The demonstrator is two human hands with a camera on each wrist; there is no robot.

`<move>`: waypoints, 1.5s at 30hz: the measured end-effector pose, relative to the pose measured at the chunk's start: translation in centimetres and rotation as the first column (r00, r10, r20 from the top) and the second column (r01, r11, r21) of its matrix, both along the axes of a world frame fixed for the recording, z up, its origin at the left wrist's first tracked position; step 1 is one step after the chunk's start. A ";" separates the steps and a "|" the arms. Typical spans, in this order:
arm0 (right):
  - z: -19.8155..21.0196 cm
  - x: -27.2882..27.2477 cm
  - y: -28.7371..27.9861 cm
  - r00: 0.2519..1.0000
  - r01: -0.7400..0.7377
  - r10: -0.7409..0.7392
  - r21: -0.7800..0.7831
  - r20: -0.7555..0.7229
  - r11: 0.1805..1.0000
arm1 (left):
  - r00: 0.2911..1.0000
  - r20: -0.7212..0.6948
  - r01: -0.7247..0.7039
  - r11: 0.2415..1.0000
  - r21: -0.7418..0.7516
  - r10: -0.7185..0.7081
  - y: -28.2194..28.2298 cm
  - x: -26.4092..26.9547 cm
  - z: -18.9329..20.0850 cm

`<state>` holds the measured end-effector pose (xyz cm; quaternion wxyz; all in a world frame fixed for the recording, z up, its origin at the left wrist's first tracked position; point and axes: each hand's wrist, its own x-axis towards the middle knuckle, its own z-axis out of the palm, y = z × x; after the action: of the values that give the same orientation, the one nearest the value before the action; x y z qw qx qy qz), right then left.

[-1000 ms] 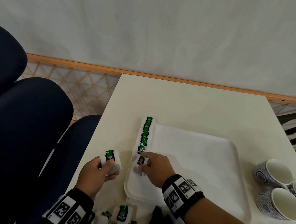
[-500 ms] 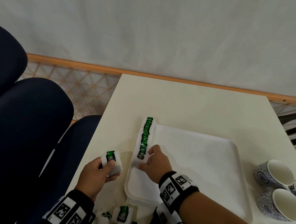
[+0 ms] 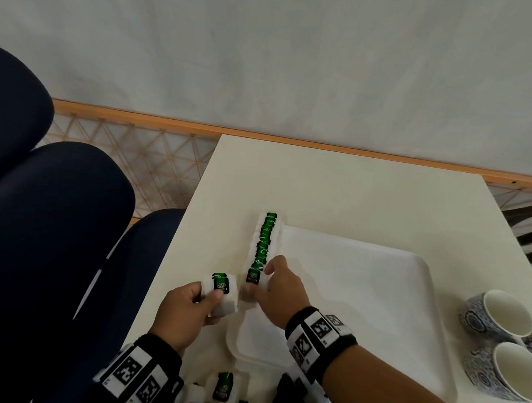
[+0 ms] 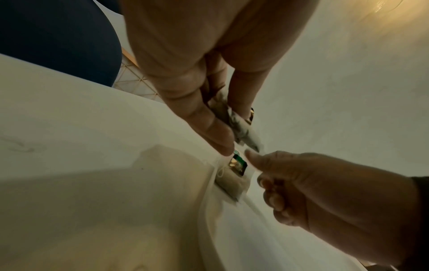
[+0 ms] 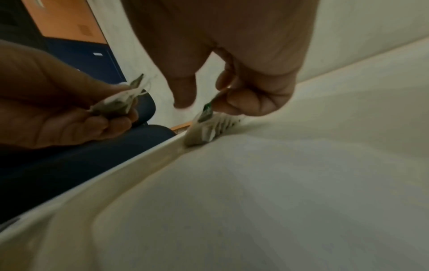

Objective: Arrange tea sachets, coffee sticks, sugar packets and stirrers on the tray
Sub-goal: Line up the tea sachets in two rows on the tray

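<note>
A white tray [image 3: 362, 288] lies on the cream table [image 3: 337, 187]. Along its left rim stands a row of tea sachets [image 3: 263, 244] with green tags. My right hand [image 3: 273, 284] is at the near end of the row. Its curled fingers [image 5: 234, 102] rest on the last sachet [image 5: 204, 121], and its thumb stands a little off the tag. My left hand [image 3: 190, 305] is just left of the tray and pinches another tea sachet [image 3: 220, 290] between thumb and fingers; this pinched sachet [image 4: 241, 128] hangs above the tray rim.
Blue-patterned cups [image 3: 497, 312] stand to the right of the tray. Several loose tea sachets [image 3: 224, 385] lie at the table's near edge. Dark blue chairs [image 3: 55, 219] sit left of the table, and a wall runs behind it.
My right hand set its sachet against the near end of the row and stays there. My left hand has moved right towards the tray with its sachet.
</note>
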<state>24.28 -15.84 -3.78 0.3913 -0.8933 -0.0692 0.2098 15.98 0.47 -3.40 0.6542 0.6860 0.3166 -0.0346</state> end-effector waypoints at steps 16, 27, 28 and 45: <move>-0.1 -0.9 -0.9 0.977 -0.189 0.195 0.079 -0.080 0.979 | 0.997 0.023 -0.071 0.996 0.044 0.070 -0.6 0.3 0.2; -0.5 -0.4 -1.3 0.983 -0.159 0.146 -0.123 -0.109 0.980 | 0.968 0.105 -0.238 0.968 0.078 0.229 0.7 0.5 0.8; -0.6 -0.3 -1.3 0.984 -0.149 0.136 -0.121 -0.112 0.981 | 0.965 0.111 -0.245 0.967 0.075 0.236 0.8 0.6 1.0; -0.3 -0.2 -0.6 0.988 -0.073 0.054 -0.126 -0.148 0.989 | 0.977 0.073 -0.203 0.977 0.071 0.198 1.0 0.4 0.7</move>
<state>24.13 -16.46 -4.08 0.3288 -0.8969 -0.0555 0.2903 16.34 1.49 -2.72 0.6369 0.6765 0.3638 0.0665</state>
